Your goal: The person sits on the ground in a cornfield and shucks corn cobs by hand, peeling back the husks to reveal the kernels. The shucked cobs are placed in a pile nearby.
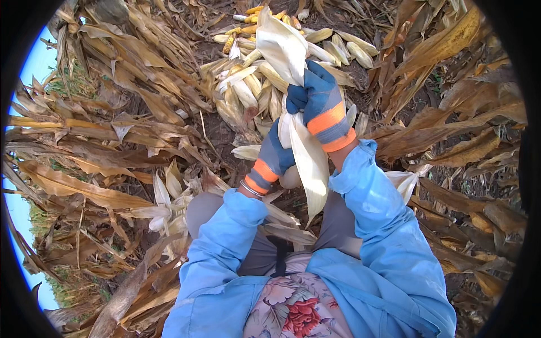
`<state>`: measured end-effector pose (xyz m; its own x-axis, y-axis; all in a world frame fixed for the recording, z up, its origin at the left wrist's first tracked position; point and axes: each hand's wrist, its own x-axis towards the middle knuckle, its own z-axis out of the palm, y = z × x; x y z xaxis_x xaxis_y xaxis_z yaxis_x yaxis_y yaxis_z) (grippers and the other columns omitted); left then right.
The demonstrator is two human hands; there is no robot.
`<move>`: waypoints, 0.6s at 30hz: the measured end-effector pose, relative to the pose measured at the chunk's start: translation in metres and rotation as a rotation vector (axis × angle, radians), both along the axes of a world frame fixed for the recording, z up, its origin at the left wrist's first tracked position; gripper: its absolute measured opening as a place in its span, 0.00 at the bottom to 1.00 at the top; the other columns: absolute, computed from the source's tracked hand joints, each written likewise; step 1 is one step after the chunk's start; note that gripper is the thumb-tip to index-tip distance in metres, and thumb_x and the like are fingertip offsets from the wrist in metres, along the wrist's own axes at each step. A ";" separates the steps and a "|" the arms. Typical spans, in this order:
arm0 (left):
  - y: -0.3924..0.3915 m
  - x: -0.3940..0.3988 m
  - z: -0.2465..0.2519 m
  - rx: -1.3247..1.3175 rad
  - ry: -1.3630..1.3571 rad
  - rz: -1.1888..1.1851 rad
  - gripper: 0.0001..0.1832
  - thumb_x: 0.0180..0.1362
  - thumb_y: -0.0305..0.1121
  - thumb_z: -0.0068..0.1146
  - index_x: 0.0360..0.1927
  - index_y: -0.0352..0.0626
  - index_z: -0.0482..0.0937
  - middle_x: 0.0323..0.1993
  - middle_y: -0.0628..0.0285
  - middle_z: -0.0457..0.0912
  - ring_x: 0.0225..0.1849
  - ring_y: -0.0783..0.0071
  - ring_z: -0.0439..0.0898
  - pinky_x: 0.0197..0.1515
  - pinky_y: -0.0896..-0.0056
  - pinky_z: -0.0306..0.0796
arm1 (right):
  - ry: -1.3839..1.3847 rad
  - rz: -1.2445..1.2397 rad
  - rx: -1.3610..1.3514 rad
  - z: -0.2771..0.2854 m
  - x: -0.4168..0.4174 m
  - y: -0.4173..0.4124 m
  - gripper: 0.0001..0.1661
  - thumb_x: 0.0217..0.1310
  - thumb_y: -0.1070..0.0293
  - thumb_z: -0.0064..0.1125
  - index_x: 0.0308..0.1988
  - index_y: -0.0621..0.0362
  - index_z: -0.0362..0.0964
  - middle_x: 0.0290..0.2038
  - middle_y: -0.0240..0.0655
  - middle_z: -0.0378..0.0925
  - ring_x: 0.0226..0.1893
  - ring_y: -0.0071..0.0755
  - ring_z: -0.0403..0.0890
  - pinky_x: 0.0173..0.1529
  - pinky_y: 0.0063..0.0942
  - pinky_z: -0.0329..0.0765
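Pale corn husks (281,46) rise above my right hand (317,99), which is closed around them in a blue glove with orange bands. A long husk leaf (310,164) hangs down between my forearms. My left hand (272,154), in a matching glove, is closed at the lower part of the same husks; whether a cob is inside is hidden. Just beyond my hands lies a heap of ears in their husks (245,91). Farther off are more unhusked ears (359,55) and several bare yellow cobs (253,19).
Dry corn stalks and leaves (139,80) stand or lean thickly at the left, with more brown leaves (456,135) at the right. Loose husks (169,207) lie beside my bent left knee (203,211). Brown soil (219,131) shows between the plants and the heap.
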<state>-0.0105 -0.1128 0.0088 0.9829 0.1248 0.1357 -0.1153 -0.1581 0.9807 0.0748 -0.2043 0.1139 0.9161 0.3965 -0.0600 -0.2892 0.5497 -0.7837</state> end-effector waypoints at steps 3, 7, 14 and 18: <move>-0.002 -0.002 0.007 -0.106 -0.036 -0.054 0.34 0.49 0.40 0.61 0.58 0.36 0.62 0.52 0.54 0.72 0.52 0.68 0.71 0.54 0.68 0.65 | 0.022 -0.024 0.122 -0.005 0.004 -0.002 0.07 0.60 0.65 0.45 0.33 0.55 0.66 0.13 0.24 0.55 0.12 0.20 0.55 0.19 0.24 0.57; -0.008 -0.005 -0.010 -0.230 -0.093 -0.104 0.35 0.51 0.41 0.60 0.60 0.36 0.61 0.53 0.57 0.71 0.52 0.70 0.70 0.55 0.70 0.64 | 0.117 -0.067 0.206 -0.010 0.004 0.002 0.06 0.59 0.66 0.45 0.35 0.55 0.67 0.12 0.24 0.54 0.10 0.22 0.54 0.16 0.25 0.56; -0.026 -0.009 -0.005 -0.676 0.018 -0.181 0.35 0.53 0.43 0.57 0.61 0.39 0.59 0.53 0.58 0.70 0.51 0.70 0.72 0.53 0.68 0.69 | 0.110 -0.123 0.142 -0.010 0.001 -0.003 0.11 0.64 0.63 0.42 0.30 0.55 0.65 0.14 0.23 0.54 0.13 0.21 0.54 0.20 0.24 0.57; -0.022 -0.017 -0.011 -0.769 0.093 -0.221 0.37 0.53 0.45 0.56 0.63 0.41 0.58 0.53 0.59 0.70 0.50 0.69 0.73 0.51 0.67 0.71 | 0.154 -0.173 0.131 -0.008 -0.001 0.003 0.11 0.64 0.63 0.42 0.29 0.56 0.65 0.14 0.23 0.52 0.13 0.21 0.53 0.20 0.24 0.55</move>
